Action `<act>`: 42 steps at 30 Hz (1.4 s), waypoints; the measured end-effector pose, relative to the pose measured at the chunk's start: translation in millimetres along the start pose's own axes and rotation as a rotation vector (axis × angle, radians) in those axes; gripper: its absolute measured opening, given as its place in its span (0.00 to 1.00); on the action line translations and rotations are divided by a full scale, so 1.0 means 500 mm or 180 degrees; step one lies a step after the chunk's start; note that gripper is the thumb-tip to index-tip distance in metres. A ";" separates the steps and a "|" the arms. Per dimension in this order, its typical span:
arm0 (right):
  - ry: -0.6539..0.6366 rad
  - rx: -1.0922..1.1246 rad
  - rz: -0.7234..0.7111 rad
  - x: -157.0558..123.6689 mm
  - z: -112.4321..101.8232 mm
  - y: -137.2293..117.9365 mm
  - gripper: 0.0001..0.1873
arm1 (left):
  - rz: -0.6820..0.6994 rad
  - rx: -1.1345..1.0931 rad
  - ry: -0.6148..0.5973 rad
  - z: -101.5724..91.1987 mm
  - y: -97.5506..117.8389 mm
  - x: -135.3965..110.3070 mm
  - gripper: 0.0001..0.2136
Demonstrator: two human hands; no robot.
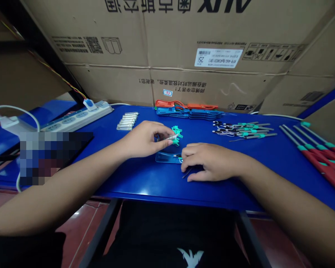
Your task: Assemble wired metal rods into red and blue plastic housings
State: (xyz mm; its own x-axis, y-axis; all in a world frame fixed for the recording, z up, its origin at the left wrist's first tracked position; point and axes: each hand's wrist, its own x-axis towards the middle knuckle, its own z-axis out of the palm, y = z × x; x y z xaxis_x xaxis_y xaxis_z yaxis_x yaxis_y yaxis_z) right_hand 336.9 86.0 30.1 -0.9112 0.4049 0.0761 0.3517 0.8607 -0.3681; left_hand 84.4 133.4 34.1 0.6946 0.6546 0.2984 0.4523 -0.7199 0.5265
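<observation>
My left hand (pixel 146 138) reaches over the table with thumb and fingers pinched around a small shiny clear piece (pixel 172 137). Right beside those fingertips lies a pile of small green plastic clips (pixel 176 130). My right hand (pixel 212 162) is curled over the right end of a blue plastic casing (pixel 166 157), its fingers gripping there. A bit of green and white shows inside the casing at the fingertips. Below them a thin dark wire or rod (pixel 187 173) sticks out; my fingers hide the rest of it.
Behind lie stacked orange casings (pixel 167 103) and blue casings (pixel 170 111). Metal-rod parts with wires (pixel 251 130) lie right, near red-handled tools (pixel 318 150). Left are small clear tubes (pixel 128 121) and a white power strip (pixel 78 117). A cardboard box (pixel 173 44) stands behind the blue table (pixel 145 182).
</observation>
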 end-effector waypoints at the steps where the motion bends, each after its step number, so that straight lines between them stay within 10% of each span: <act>1: -0.0022 -0.0007 -0.0029 0.005 0.006 -0.002 0.04 | 0.0121 0.0071 -0.0125 -0.001 0.006 -0.002 0.12; 8: 0.0758 0.0211 0.0599 0.010 0.024 0.007 0.05 | 0.0512 -0.0087 -0.1018 -0.007 0.031 -0.008 0.10; 42: 0.1408 0.0131 0.0668 0.020 0.033 0.008 0.06 | 0.0445 0.0061 -0.1095 0.014 0.028 -0.008 0.11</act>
State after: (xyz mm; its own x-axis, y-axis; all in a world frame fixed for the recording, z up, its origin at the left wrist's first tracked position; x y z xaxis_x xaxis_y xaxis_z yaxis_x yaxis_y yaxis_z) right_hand 325.6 88.1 14.0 -0.6399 0.6683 0.3794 0.5012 0.7371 -0.4533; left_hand 91.8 119.3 34.9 0.8964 0.4361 0.0797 0.3478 -0.8033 0.4835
